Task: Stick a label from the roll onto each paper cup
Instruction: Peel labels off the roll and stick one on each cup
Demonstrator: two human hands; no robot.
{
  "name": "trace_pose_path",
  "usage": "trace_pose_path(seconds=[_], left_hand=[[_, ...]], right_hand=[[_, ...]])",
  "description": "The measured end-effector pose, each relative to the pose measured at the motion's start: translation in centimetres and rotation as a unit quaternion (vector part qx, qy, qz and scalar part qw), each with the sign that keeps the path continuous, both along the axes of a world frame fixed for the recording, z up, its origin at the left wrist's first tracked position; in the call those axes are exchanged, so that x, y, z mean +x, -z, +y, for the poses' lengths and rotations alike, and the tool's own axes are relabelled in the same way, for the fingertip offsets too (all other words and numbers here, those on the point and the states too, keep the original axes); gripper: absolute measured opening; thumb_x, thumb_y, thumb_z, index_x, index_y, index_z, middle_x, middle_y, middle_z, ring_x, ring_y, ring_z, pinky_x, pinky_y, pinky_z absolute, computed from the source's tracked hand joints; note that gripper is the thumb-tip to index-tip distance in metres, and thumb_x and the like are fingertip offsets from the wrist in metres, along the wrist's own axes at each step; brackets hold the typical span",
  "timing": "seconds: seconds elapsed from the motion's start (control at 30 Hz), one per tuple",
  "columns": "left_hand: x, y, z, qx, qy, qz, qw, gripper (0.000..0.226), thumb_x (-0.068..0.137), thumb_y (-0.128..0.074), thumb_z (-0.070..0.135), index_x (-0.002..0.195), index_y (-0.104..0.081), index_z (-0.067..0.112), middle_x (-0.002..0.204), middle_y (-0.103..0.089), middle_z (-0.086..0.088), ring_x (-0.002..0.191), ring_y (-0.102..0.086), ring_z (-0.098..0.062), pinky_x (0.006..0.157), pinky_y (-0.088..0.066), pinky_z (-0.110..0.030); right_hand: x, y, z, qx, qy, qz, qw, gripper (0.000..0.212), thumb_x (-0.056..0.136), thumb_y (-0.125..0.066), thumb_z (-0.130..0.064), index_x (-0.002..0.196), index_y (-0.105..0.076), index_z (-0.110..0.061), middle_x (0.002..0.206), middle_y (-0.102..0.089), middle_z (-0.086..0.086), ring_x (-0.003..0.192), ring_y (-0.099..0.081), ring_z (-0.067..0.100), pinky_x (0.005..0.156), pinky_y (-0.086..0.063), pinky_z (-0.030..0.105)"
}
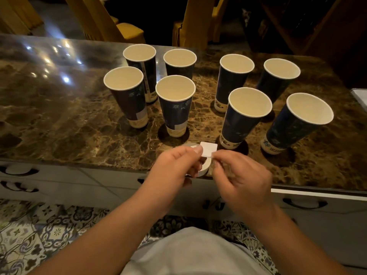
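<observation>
Several tall dark-blue paper cups stand upright on the marble counter, in a left cluster and a right cluster. The two nearest left cups each show a pale square label low on the side. My left hand holds the white label roll above the counter's front edge. My right hand pinches a corner of a white square label that sticks up from the roll. The nearest right cups show no such label on the side facing me.
White drawers with dark handles run below the counter's front edge. A pale object sits at the counter's far right. Yellow chairs stand beyond the counter's back edge. Patterned floor tiles lie below.
</observation>
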State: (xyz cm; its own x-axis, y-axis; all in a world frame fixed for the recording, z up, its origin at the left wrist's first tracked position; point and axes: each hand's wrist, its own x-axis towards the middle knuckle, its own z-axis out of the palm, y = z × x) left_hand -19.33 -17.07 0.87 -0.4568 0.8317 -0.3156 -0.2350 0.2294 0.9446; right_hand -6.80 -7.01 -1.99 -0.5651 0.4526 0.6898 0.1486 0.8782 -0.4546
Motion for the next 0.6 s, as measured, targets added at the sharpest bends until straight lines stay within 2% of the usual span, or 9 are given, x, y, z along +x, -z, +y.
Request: trace_pose_path(seconds=[0.07,0.13,0.27,0.4,0.47,0.6], left_hand=[[-0.2,-0.1,0.0,-0.008,-0.007,-0.072,0.997,0.023,0.093,-0.059,0.033,0.078,-0.069,0.019,0.069,-0.057,0.003,0.063,-0.050,-0.009,0.057,-0.037,-0.026],[-0.3,0.0,-0.1,-0.018,0.001,-0.049,0.999,0.025,0.092,-0.061,0.026,0.068,-0.067,0.024,0.067,-0.056,0.003,0.064,-0.049,-0.010,0.058,-0.038,-0.027],[-0.8,0.4,-0.5,-0.022,0.005,0.015,1.000,0.024,0.091,-0.061,0.015,0.069,-0.066,0.021,0.065,-0.056,0.001,0.064,-0.048,-0.013,0.063,-0.041,-0.030],[-1.8,-0.1,-0.7,0.011,0.020,0.125,0.992,0.009,0.092,-0.061,0.012,0.089,-0.068,0.008,0.074,-0.064,-0.007,0.065,-0.056,-0.014,0.063,-0.048,-0.026],[-2.3,-0.3,-0.7,0.016,0.047,0.190,0.981,0.005,0.090,-0.063,0.014,0.091,-0.068,0.014,0.083,-0.069,-0.006,0.073,-0.062,-0.017,0.068,-0.051,-0.032],[-2.3,-0.9,-0.6,0.026,0.149,0.271,0.951,0.006,0.085,-0.071,0.017,0.089,-0.068,0.019,0.082,-0.067,0.001,0.068,-0.058,-0.006,0.061,-0.050,-0.023]], right_hand=[[0.0,0.2,-0.1,0.035,-0.019,-0.009,0.999,0.017,0.087,-0.064,-0.011,0.094,-0.074,0.000,0.088,-0.075,0.011,0.085,-0.069,0.014,0.082,-0.052,0.016],[0.2,0.4,-0.1,0.067,-0.033,-0.019,0.997,0.016,0.086,-0.066,-0.009,0.095,-0.074,0.002,0.089,-0.075,0.013,0.087,-0.070,0.018,0.083,-0.054,0.021],[0.3,0.4,-0.2,0.090,-0.060,-0.050,0.993,0.017,0.087,-0.066,-0.009,0.099,-0.072,0.002,0.094,-0.074,0.014,0.092,-0.069,0.021,0.086,-0.055,0.025],[0.1,-0.3,-0.9,0.003,-0.058,-0.036,0.998,0.025,0.086,-0.063,-0.014,0.107,-0.069,0.000,0.099,-0.073,0.009,0.096,-0.064,0.012,0.084,-0.054,0.021],[0.2,-1.1,-1.0,-0.080,-0.036,-0.020,0.996,0.031,0.086,-0.063,-0.021,0.112,-0.066,-0.005,0.102,-0.069,0.000,0.096,-0.062,0.005,0.081,-0.052,0.016],[0.3,-2.6,-0.5,-0.184,-0.060,-0.068,0.979,0.034,0.083,-0.066,-0.032,0.114,-0.065,-0.020,0.101,-0.063,-0.017,0.096,-0.060,-0.003,0.077,-0.049,0.010]])
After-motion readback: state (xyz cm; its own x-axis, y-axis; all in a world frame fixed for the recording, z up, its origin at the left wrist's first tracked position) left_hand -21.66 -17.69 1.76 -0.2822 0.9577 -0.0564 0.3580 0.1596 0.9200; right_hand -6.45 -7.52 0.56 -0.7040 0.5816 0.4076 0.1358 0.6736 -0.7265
